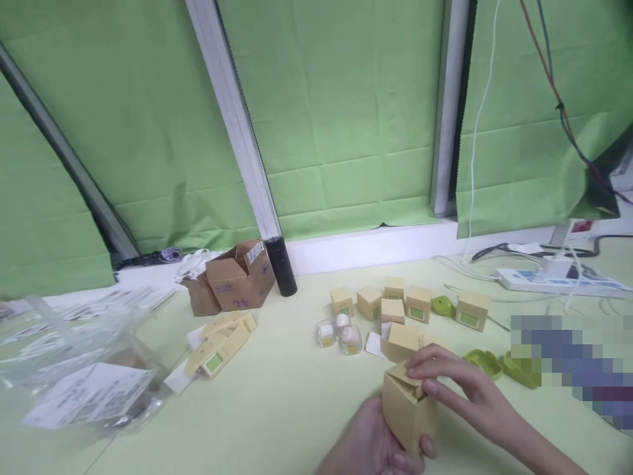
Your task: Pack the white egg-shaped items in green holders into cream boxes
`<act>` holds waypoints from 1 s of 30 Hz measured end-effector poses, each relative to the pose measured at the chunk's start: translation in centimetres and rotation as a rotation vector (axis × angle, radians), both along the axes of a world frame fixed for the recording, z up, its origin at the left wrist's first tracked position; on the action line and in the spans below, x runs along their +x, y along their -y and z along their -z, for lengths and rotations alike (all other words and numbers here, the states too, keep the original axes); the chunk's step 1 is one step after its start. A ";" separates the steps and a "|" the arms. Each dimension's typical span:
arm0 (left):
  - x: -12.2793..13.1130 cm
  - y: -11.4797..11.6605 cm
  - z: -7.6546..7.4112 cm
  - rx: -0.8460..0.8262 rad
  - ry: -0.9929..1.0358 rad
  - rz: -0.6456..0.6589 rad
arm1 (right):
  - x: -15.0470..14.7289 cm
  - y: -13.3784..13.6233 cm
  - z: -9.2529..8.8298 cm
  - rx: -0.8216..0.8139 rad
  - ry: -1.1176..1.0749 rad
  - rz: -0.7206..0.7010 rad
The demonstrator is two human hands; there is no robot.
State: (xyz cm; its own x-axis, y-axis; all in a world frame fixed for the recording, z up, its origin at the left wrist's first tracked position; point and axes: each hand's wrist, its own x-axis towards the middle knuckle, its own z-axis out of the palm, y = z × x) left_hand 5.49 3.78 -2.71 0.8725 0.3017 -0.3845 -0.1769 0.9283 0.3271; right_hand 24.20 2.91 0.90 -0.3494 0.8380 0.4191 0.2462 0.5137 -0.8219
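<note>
My left hand [376,445] wraps around the lower part of a small tan cardboard box [406,409] near the bottom of the head view. My right hand [459,386] rests on the box's top, fingertips curled over its flaps at the upper edge. Just behind it lies another tan box [403,340] with an open white flap. Further back stand several closed tan boxes with green labels [418,305], and three small clear jars with white lids [339,333].
Flattened tan boxes [220,343] lie left of centre. An open brown shipping carton [237,277] and a black cylinder [281,266] stand at the back. A clear plastic bag [84,376] sits at left. Green plastic pieces [482,361] and a power strip [554,280] are at right.
</note>
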 end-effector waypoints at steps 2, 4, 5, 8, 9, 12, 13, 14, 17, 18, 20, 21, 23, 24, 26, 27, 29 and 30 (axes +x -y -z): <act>0.1 0.1 0.1 0.018 -0.007 -0.044 | 0.1 0.1 0.0 0.045 0.057 -0.016; 0.3 0.2 0.1 0.047 -0.003 -0.079 | 0.1 0.3 0.3 0.123 0.146 -0.045; 0.4 0.3 0.0 0.070 0.011 -0.096 | 0.1 0.4 0.6 0.161 0.182 -0.059; 0.1 0.5 -1.1 0.152 0.114 -0.339 | 0.0 0.1 1.6 0.189 0.177 -0.002; -0.3 0.5 -1.8 0.181 0.143 -0.480 | 0.0 -0.3 2.1 0.162 0.154 0.063; -2.8 -0.3 -4.4 0.277 0.116 -0.866 | 0.3 -2.1 3.7 0.107 0.189 0.317; -3.9 -1.0 -5.3 0.334 0.066 -0.951 | 0.6 -2.7 4.3 0.119 0.246 0.400; -5.1 -1.8 -6.2 0.419 -0.008 -1.039 | 0.9 -3.4 4.9 0.141 0.314 0.470; -8.5 -5.2 -7.7 0.784 -0.419 -1.250 | 1.5 -4.7 6.1 0.177 0.492 0.581; -9.4 -6.4 -7.9 0.837 -0.521 -1.291 | 1.6 -4.9 6.2 0.166 0.532 0.577; -10.8 -8.8 -7.5 0.894 -0.686 -1.326 | 1.5 -4.9 6.0 0.136 0.576 0.537; -11.2 -9.8 -7.1 0.906 -0.766 -1.323 | 1.5 -4.8 5.6 0.130 0.584 0.517; -11.6 -11.4 -5.8 0.929 -0.929 -1.287 | 1.5 -4.3 4.5 0.108 0.585 0.478; -11.6 -12.0 -5.1 0.942 -1.001 -1.253 | 1.6 -4.0 3.9 0.076 0.579 0.452; -11.6 -12.8 -3.6 0.975 -1.121 -1.170 | 1.6 -3.1 2.6 -0.038 0.549 0.340; -11.6 -13.0 -3.0 0.996 -1.175 -1.131 | 1.5 -2.5 2.0 -0.104 0.519 0.256; -11.7 -13.1 -2.2 1.047 -1.295 -1.085 | 0.7 -1.4 1.1 -0.199 0.441 0.085; -11.8 -12.9 -2.0 1.082 -1.361 -1.081 | 0.1 -0.9 0.9 -0.227 0.403 0.019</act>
